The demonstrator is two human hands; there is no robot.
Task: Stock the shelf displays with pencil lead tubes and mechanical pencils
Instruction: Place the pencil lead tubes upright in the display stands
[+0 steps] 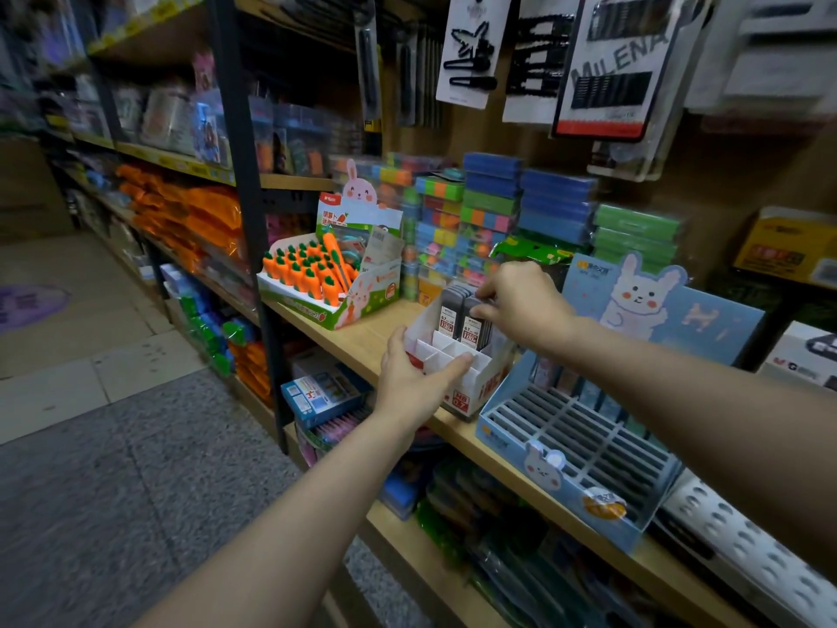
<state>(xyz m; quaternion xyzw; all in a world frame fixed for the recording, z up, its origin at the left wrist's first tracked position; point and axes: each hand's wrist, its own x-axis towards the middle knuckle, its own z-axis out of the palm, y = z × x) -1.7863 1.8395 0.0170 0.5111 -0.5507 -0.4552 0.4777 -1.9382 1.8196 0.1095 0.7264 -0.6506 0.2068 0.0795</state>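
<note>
**Lead tubes going into the white divider box**

Your left hand grips the front left corner of the white display box at the centre of the frame, thumb on the outer wall and fingers curled over the cardboard dividers. Your right hand comes in from the right and pinches the tops of the dark pencil lead tubes, which stand upright in the box's rear compartments (the labels read 0.7, and the box front reads HB 0.7). The front compartments of the box show only bare white dividers.

The box sits on the wooden shelf. Just right of it, touching or nearly so, is the blue bunny display with its slotted grey tray, lower right of centre; a few pencils stand in its back row. Left of the white box, apart from it, stands the carrot display, full of orange carrot-shaped items. Stacks of coloured sticky notes rise behind, at upper centre.
</note>
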